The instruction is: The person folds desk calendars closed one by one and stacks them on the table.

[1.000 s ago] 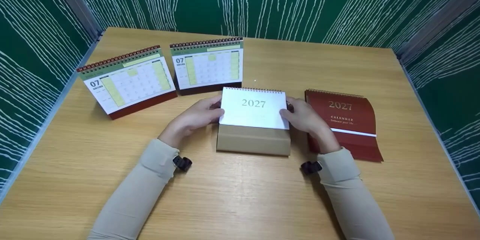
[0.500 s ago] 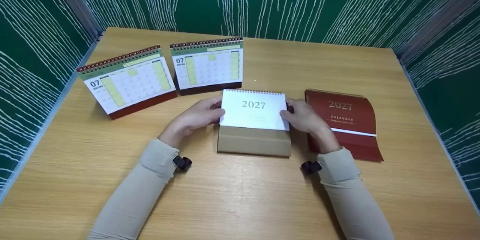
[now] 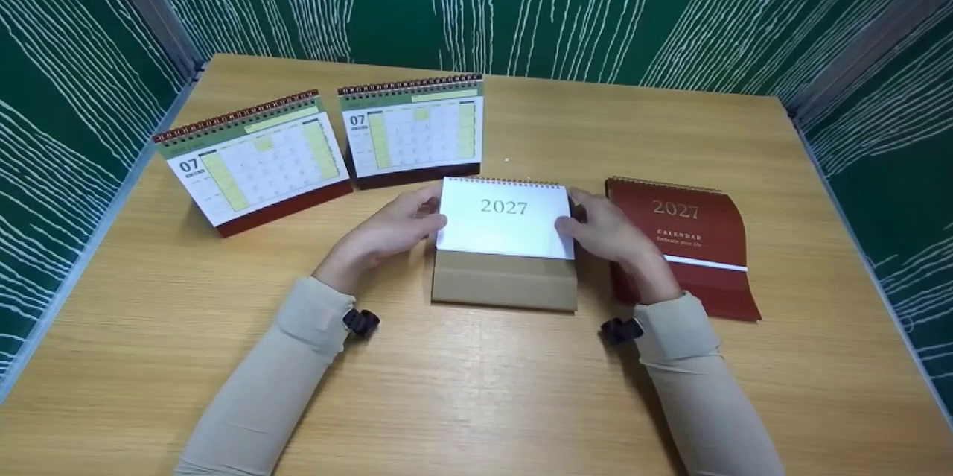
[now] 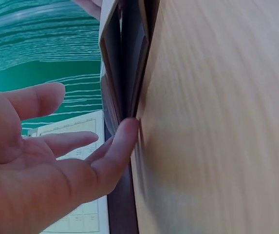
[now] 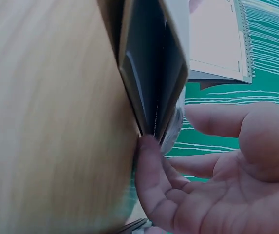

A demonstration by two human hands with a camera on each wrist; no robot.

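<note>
A desk calendar (image 3: 504,278) with a white cover reading 2027 and a tan base sits between both hands in the middle of the table. My left hand (image 3: 394,226) flanks its left side. In the left wrist view, a fingertip meets the calendar's spiral end while the thumb (image 4: 44,97) is spread away from the cover. On the opposite side is my right hand (image 3: 603,230), its relaxed fingers (image 5: 154,170) at the spiral end and its thumb tip close beside the cover. Both wrist views look into the gap between the calendar's boards.
Two upright desk calendars, one with a red base (image 3: 287,208) and one with a dark base (image 3: 417,176), show month 07 at the back left. A red 2027 calendar (image 3: 696,238) lies to the right, partly behind my right wrist. Green patterned walls (image 3: 551,7) enclose the table (image 3: 476,394).
The white 2027 calendar has shifted very slightly toward me since one second ago. The right wrist has edged a little to the right; the other calendars stay put.
</note>
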